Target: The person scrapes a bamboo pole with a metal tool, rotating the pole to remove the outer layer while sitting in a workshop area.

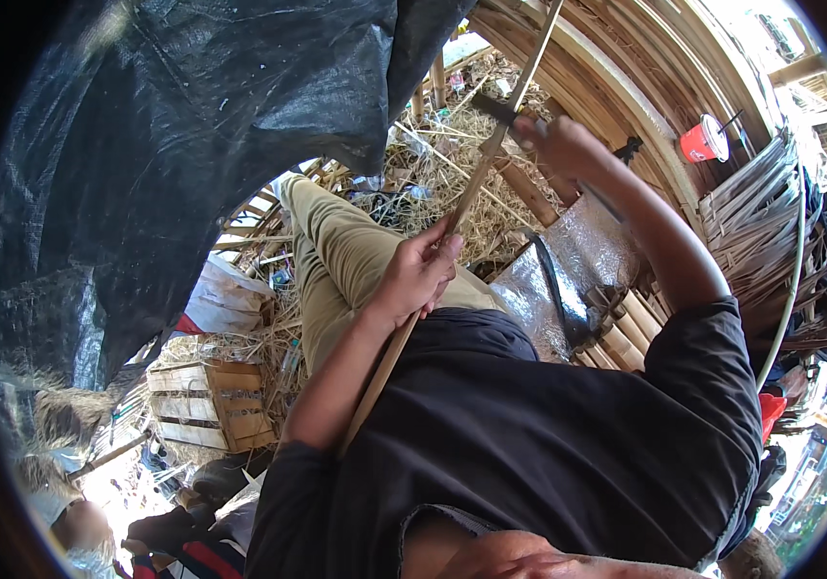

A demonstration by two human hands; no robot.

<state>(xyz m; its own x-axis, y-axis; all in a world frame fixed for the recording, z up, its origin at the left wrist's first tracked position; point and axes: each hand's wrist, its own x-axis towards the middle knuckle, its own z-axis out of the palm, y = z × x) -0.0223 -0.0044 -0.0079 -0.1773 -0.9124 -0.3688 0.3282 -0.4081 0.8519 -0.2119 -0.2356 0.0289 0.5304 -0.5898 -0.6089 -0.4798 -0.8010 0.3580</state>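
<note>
A long thin bamboo strip (472, 191) runs slantwise from beside my left forearm up to the top of the view. My left hand (418, 272) is closed round it at waist height. Farther up, my right hand (556, 147) grips a knife whose dark blade (493, 107) lies across the strip, seemingly touching it. Most of the knife's handle is hidden by my right hand and forearm.
Stacked bamboo slats (616, 63) line the far right, with a red cup (704, 140) on them. A black tarp (210, 125) hangs at left. Below it stands a slatted wooden crate (210, 407). Straw and shavings (433, 154) cover the ground; bamboo pieces (630, 328) lie by my right side.
</note>
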